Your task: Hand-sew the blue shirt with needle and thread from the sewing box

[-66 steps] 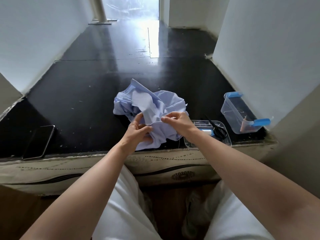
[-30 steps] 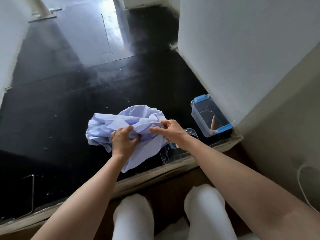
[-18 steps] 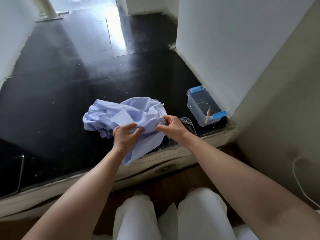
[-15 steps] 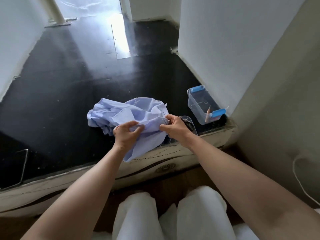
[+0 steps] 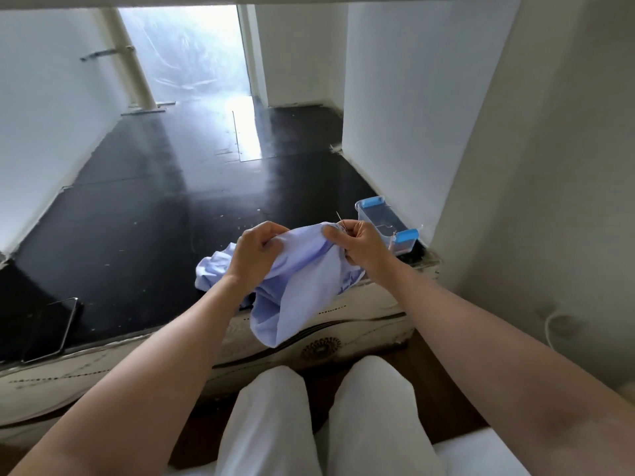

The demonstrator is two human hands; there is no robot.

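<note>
The place looks like a sparsely furnished private home rather than a workshop. Plain white walls [image 5: 51,132] enclose a narrow room with a glossy black surface [image 5: 154,218], whose near edge is cream, stitched and patterned like a mattress side [image 5: 326,341]. Daylight comes through a far opening covered in translucent plastic sheeting [image 5: 192,53]. A smartphone [image 5: 51,331] and a clear sewing box [image 5: 381,218] with blue clasps lie on the black surface.

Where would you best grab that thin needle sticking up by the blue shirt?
Probably pinch the needle on its bare shaft above the blue shirt, coming from above: it stands nearly upright, free end up, its lower end hidden by fingers of the right hand. The left hand holds the fold.
</note>
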